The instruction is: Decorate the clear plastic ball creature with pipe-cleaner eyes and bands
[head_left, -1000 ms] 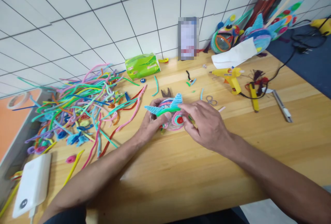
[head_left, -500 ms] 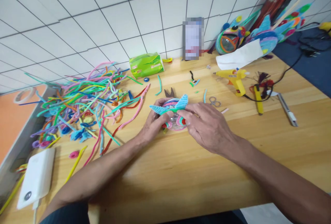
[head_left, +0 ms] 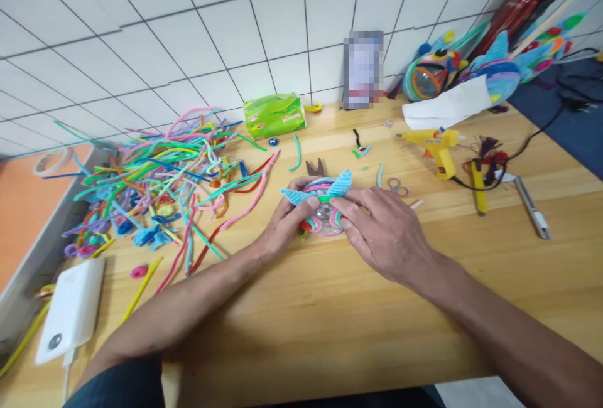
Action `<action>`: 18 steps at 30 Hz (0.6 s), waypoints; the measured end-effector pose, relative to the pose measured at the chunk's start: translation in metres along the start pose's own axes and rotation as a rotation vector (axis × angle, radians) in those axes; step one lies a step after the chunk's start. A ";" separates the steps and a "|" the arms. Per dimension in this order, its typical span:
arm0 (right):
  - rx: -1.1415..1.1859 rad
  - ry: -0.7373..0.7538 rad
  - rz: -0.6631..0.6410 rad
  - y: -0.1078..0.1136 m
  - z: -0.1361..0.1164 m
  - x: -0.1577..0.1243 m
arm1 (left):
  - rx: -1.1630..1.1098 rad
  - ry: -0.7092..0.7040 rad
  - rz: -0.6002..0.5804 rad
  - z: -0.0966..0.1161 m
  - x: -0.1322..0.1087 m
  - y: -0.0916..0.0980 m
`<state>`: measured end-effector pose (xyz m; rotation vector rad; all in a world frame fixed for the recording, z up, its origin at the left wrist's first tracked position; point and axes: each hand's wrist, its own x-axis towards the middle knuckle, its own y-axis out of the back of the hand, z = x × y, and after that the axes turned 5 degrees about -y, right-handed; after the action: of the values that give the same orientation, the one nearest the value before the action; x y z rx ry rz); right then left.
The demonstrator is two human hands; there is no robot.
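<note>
Between both hands sits a pipe-cleaner craft figure (head_left: 324, 212) with a clear plastic body, pink and blue rings, and two pointed light-blue ear-like pieces on top. A green pipe cleaner (head_left: 325, 198) runs across it just below these pieces. My left hand (head_left: 284, 225) is closed around the figure's left side, thumb pressed on the green strip. On the opposite side, my right hand (head_left: 389, 229) grips the edge with fingers bent; its fingertips touch the end of the green strip. The figure's underside is hidden. Dark plier jaws (head_left: 315, 167) show just behind it.
A heap of pipe cleaners (head_left: 160, 176) spreads at left, near a white power bank (head_left: 73, 311). At right lie a yellow glue gun (head_left: 436, 146), scissors (head_left: 397, 187) and a utility knife (head_left: 532, 208). A green tissue pack (head_left: 274, 116) stands by the tiled wall.
The view has swung slightly, so the table items appear farther right. Both hands keep hold of the figure, and a red part at its lower left shows more clearly.
</note>
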<state>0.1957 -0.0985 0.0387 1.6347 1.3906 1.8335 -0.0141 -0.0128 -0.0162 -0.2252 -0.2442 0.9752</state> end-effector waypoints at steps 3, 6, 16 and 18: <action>-0.027 0.007 -0.003 0.000 0.001 0.000 | -0.122 -0.014 -0.004 -0.003 0.000 -0.001; -0.041 0.012 -0.004 -0.001 0.002 -0.001 | -0.139 -0.023 -0.022 -0.006 -0.001 0.001; -0.089 0.039 -0.025 -0.002 0.007 -0.005 | -0.042 0.006 -0.116 0.001 0.000 0.009; -0.093 0.052 -0.009 -0.002 0.008 -0.005 | -0.092 -0.014 -0.141 -0.003 0.001 0.013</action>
<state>0.2033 -0.0973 0.0332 1.5427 1.3104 1.9180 -0.0223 -0.0051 -0.0230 -0.2814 -0.3136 0.8266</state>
